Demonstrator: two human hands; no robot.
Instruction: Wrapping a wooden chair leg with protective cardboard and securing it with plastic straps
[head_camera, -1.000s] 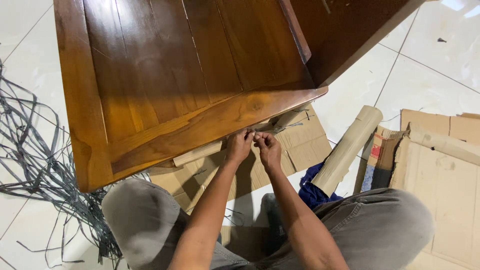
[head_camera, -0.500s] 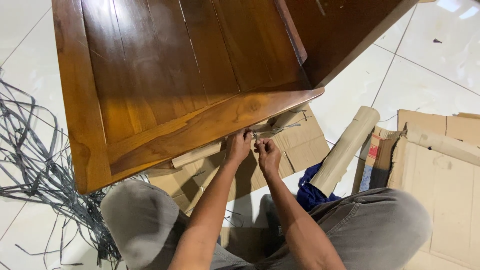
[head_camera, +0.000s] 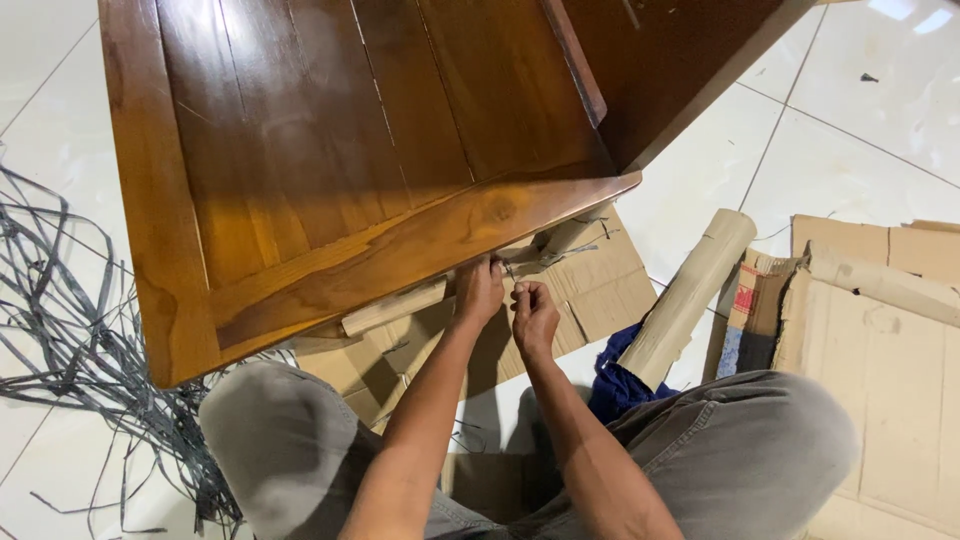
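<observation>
Head view is looking straight down on a person sitting on a tiled floor, grey-trousered knees spread to either side. Both hands are working at the near edge of a dark varnished wooden table top (head_camera: 330, 170), just under its lip. The left hand (head_camera: 478, 290) is curling its fingers shut, pinching a thin grey strap (head_camera: 555, 255) right where it is meeting the wood. The right hand (head_camera: 535, 315) is sitting just beside it, fingers also closed into a narrow pinch near the same strap; whether it is actually gripping the strap or only touching it cannot be told. The strap is trailing away to the right over a cardboard-wrapped bar (head_camera: 400, 308) lying beneath the table edge.

Flattened cardboard (head_camera: 600, 290) is lying under the hands. To the right, a rolled cardboard tube (head_camera: 690, 295) is leaning across a dark blue cloth (head_camera: 610, 385), and an opened cardboard box (head_camera: 890, 370) is lying flattened beside it, nothing visible inside. On the left, a loose tangle of grey straps (head_camera: 70, 340) is spreading over the tiles.
</observation>
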